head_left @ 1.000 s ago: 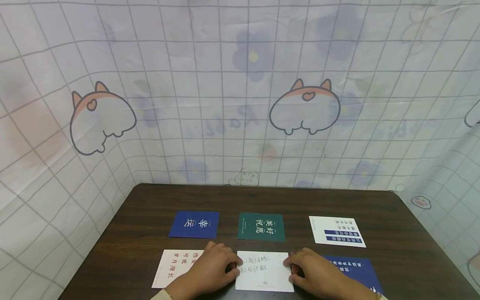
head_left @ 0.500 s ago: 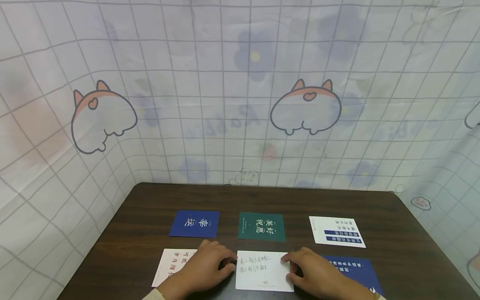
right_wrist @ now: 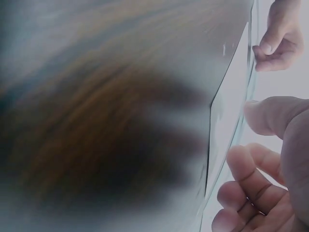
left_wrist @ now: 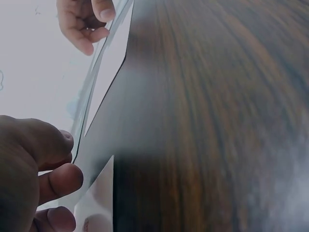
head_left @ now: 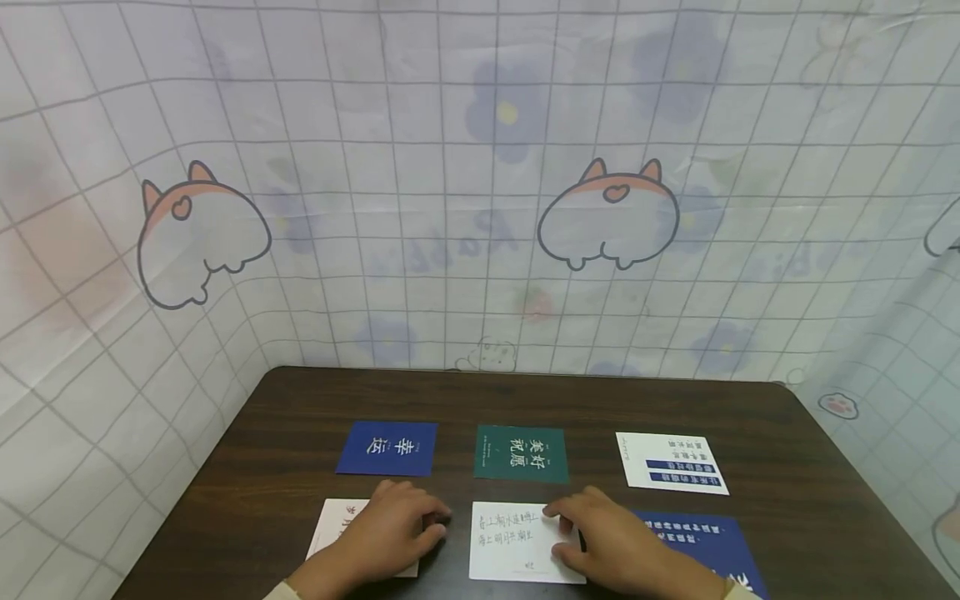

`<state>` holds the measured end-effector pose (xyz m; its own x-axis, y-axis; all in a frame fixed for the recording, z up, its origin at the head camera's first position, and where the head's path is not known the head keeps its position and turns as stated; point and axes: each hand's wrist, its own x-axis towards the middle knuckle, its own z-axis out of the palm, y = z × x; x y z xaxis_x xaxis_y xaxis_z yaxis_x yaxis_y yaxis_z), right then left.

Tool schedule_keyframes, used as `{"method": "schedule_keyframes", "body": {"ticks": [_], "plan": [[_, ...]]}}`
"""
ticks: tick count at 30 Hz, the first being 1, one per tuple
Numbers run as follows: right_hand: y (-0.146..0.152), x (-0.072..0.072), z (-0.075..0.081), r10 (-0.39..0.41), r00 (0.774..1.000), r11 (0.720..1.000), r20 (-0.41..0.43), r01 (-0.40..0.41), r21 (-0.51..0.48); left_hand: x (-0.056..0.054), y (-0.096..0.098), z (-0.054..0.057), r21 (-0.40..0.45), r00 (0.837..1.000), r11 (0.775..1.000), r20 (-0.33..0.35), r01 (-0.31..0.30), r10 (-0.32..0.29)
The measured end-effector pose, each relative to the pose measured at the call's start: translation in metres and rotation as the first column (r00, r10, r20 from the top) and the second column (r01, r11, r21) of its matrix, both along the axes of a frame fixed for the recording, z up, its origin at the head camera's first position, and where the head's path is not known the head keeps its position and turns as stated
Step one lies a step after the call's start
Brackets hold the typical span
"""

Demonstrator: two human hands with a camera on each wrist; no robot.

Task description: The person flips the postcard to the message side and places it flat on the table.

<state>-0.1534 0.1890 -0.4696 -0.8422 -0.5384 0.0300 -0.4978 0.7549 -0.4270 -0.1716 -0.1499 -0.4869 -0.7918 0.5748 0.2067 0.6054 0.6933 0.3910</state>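
A white card point(head_left: 506, 554) with handwritten lines lies flat at the middle of the table's near side. My right hand point(head_left: 611, 537) is over its right edge, the thumb and index finger spread apart above the card. In the right wrist view, the fingers of that hand point(right_wrist: 275, 169) are loosely bent and hold nothing. My left hand point(head_left: 386, 529) is off to the left of the handwritten card, partly covering a white card with red characters point(head_left: 324, 527). Its thumb and fingers point(left_wrist: 63, 183) hang relaxed with nothing between them in the left wrist view.
Behind lie a blue card point(head_left: 386, 460), a green card point(head_left: 495, 454) and a white card with blue bars point(head_left: 645, 475). Another blue card point(head_left: 720, 537) is partly under my right forearm in view. A gridded cloth point(head_left: 420, 300) hangs behind the dark wooden table point(head_left: 247, 467).
My left hand has drawn away leftward from the handwritten card's left edge. My right hand has shifted slightly left over the card, its fingers loosened. The card lies in the same place.
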Motion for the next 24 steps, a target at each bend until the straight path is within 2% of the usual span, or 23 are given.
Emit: {"method": "schedule_keyframes", "body": {"ticks": [5,8,11,17,24], "plan": [[-0.009,-0.001,-0.002,0.034,0.996,0.999,-0.081,-0.034,0.000,0.000,-0.008,0.003,0.014,1.000,1.000,0.025,-0.005,0.005],[-0.015,-0.003,-0.002,0.052,0.994,0.999,-0.096,-0.052,-0.002,0.000,-0.012,0.005,0.016,0.999,1.000,0.032,-0.009,0.008],[-0.020,-0.005,-0.003,0.063,0.992,0.998,-0.111,-0.062,0.010,-0.001,-0.016,0.008,0.007,1.000,1.000,0.025,-0.017,0.017],[-0.031,-0.006,-0.006,0.106,0.974,0.994,-0.198,-0.106,0.009,0.001,-0.026,0.010,-0.022,0.999,0.999,0.005,-0.046,0.046],[-0.043,-0.007,-0.003,0.127,0.978,0.992,-0.166,-0.127,0.016,0.005,-0.038,0.009,-0.001,0.999,0.999,-0.023,-0.044,0.044]]}}
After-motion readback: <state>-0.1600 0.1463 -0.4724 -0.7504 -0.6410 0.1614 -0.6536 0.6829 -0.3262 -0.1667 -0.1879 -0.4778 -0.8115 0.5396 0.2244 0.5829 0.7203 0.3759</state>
